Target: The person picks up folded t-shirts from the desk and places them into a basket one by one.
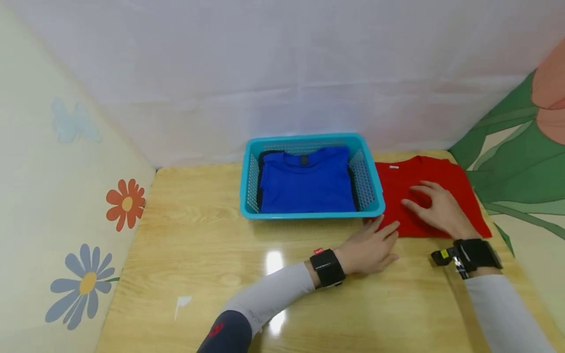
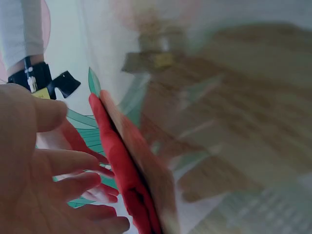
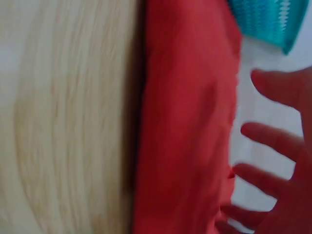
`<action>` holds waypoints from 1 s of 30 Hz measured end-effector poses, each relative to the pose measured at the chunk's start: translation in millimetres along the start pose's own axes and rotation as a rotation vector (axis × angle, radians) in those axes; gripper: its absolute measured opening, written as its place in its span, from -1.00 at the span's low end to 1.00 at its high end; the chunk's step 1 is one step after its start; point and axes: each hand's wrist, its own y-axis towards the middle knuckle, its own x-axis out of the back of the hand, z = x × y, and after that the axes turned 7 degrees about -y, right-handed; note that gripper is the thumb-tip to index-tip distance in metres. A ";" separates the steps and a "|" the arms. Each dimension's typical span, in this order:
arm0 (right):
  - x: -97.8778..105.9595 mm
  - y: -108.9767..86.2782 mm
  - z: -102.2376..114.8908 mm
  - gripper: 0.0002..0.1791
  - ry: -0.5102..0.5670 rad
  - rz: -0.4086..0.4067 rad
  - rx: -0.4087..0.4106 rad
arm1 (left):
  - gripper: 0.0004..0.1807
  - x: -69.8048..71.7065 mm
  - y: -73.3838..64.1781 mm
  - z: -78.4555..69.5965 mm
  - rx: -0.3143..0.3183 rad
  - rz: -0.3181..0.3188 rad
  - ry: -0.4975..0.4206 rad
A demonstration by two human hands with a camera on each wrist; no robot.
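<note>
A folded red T-shirt (image 1: 450, 196) lies flat on the table, its left side against the turquoise basket. Over its middle hovers my right hand (image 1: 439, 208), fingers spread and loosely bent, holding nothing. My left hand (image 1: 368, 247) is at the shirt's near left corner, below the basket's front right corner, with its fingers loosely extended. In the left wrist view the left fingers (image 2: 78, 180) appear beside the red shirt's edge (image 2: 119, 165). The right wrist view shows the right fingers (image 3: 268, 141) apart from each other above the red cloth (image 3: 187, 117).
The turquoise plastic basket (image 1: 309, 215) stands at the table's back and holds a folded blue T-shirt (image 1: 309, 186) over dark cloth (image 1: 260, 191). A white curtain (image 1: 282, 73) closes off the back. Painted walls flank the wooden table (image 1: 198, 245). A small white mark (image 1: 182, 303) shows at left.
</note>
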 end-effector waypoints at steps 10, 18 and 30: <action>-9.9 1.2 -8.7 0.16 -0.118 0.239 -0.133 | -0.27 -7.6 9.0 -12.9 0.094 0.174 -0.040; -8.4 4.3 -9.3 0.17 -0.140 0.260 -0.126 | -0.22 -7.7 7.1 -14.9 0.129 0.183 -0.061; -10.6 -12.0 -2.8 0.18 -0.131 0.232 -0.164 | -0.24 -6.3 0.6 -27.5 0.124 0.208 0.002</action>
